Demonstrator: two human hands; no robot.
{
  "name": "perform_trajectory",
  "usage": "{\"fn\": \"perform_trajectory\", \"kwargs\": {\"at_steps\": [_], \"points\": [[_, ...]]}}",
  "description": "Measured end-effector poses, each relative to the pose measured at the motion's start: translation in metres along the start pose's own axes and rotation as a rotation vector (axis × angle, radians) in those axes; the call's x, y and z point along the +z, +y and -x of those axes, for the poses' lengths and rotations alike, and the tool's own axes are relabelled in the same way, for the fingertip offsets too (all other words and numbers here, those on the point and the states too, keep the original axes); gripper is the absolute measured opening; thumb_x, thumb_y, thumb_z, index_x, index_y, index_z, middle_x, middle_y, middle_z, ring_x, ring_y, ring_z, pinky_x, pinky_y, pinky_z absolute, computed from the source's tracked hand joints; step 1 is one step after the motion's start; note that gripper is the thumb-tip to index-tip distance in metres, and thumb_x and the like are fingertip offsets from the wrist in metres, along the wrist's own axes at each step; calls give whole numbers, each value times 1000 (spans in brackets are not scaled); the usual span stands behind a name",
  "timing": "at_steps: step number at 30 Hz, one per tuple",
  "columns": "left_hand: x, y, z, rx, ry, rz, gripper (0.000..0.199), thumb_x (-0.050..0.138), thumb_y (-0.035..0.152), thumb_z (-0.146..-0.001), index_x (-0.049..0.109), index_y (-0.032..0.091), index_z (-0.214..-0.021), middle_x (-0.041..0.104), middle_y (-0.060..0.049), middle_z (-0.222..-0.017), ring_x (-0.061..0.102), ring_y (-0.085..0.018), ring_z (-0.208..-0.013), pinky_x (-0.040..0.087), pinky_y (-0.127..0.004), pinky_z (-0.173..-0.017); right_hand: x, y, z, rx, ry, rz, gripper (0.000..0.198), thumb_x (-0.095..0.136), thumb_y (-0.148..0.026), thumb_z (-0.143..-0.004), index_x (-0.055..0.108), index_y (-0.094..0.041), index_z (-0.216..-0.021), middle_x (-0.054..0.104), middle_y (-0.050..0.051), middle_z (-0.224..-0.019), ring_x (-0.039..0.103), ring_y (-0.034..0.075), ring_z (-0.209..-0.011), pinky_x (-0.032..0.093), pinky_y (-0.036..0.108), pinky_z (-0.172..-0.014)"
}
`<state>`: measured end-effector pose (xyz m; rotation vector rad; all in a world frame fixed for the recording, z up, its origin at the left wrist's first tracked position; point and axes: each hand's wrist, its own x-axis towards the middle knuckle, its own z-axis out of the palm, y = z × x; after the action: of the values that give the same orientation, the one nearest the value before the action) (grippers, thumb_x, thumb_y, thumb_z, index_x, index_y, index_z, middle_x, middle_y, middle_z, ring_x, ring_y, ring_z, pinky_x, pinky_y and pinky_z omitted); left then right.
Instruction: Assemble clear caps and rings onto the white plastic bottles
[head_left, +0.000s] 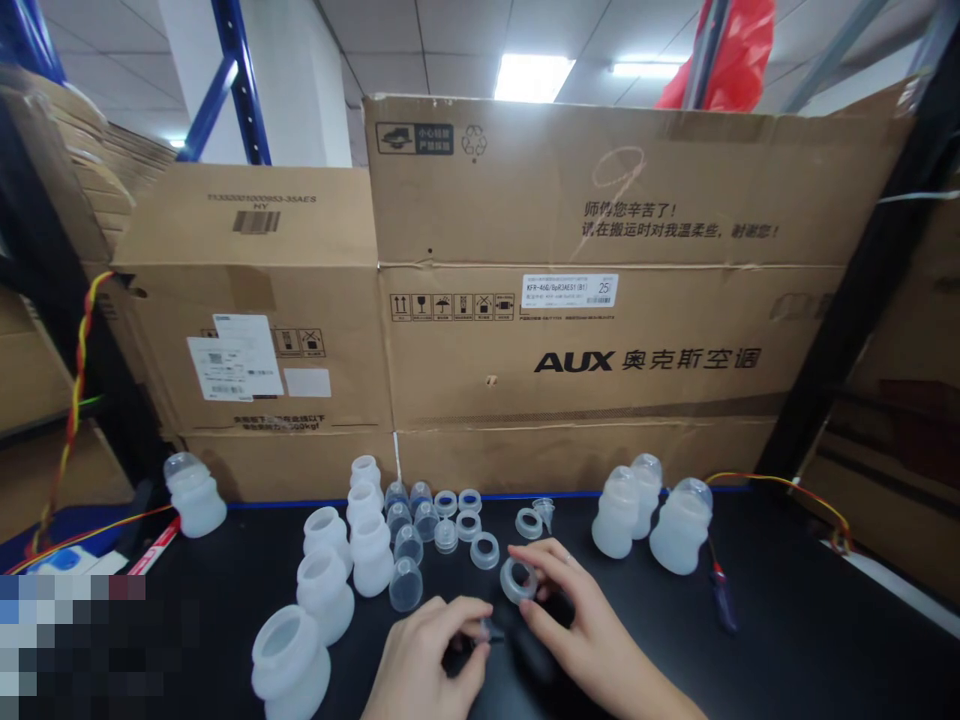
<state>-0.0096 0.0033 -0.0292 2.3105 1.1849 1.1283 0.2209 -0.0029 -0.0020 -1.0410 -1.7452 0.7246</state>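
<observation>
My right hand [585,615] grips a translucent screw ring [517,580] by its side, between thumb and fingers, above the black tabletop. To its left, my left hand [435,655] pinches a small clear piece [491,632], mostly hidden by the fingers; its kind I cannot make out. Beyond the hands lie several loose rings [484,551] and, farther right, another ring [529,523] beside a clear funnel-shaped nipple [546,512]. Clear dome caps [406,585] stand in rows left of the rings. Open milky-white bottles [291,665] stand upright left of the caps.
Three capped bottles [681,527] stand at the right, and one capped bottle [195,495] at the far left. A dark-handled tool [724,600] lies at the right. Behind everything rises a cardboard wall [465,390]. Twisted wires [787,485] run along the right side.
</observation>
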Motion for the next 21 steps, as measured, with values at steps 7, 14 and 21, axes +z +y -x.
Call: {"fn": "perform_trajectory", "kwargs": {"at_steps": [7,14,21], "points": [[3,14,-8,-468,155,726,47,87,42,-74,74,19,-113,84,-7,-87,81,-20,-79,63,-23,-75,0,-7,0,173,-38,-268,41,76,-47,-91,64,-22,-122,68,7,-111,65,23,-99,53,39,-95],[-1,27,-9,-512,152,862,58,95,51,-65,77,15,-106,83,-12,-95,81,-21,-81,62,-23,-72,7,-16,2,166,-46,-312,47,80,-51,-87,62,-22,-119,70,7,-104,65,23,-95,53,39,-91],[7,27,-1,-449,119,919,59,90,58,-72,76,19,-114,78,-12,-107,79,-21,-83,63,-27,-76,10,-19,5,115,-69,-231,45,78,-50,-87,63,-22,-119,72,9,-103,67,25,-94,56,40,-87]]}}
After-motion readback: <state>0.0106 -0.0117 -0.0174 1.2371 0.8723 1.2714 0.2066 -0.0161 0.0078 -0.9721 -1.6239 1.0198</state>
